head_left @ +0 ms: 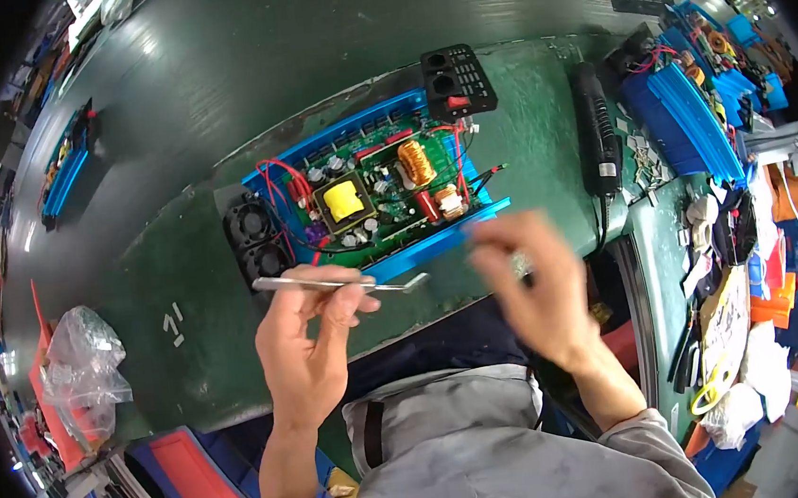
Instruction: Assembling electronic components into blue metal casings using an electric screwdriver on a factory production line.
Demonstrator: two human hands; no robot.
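Note:
My left hand [305,347] is closed on metal tweezers [312,283], pinched between thumb and fingers. At the tweezers' right end is a small pale flat piece [417,282]. To the right, my right hand [540,284] is smeared by motion, so its grip is unclear. Just beyond both hands lies a blue metal housing [436,240] that holds a green circuit board. A yellow-wrapped transformer [343,200], copper coils [416,163] and red wires show on the board. Two black fans [252,222] sit at the housing's left end, and a black socket panel [458,81] at its far right corner.
A black corded tool [596,132] lies right of the housing, beside scattered small metal pieces [648,166]. More blue housings [691,119] stand at the far right. Several small pale strips [174,323] and a clear plastic bag [87,366] lie on the left.

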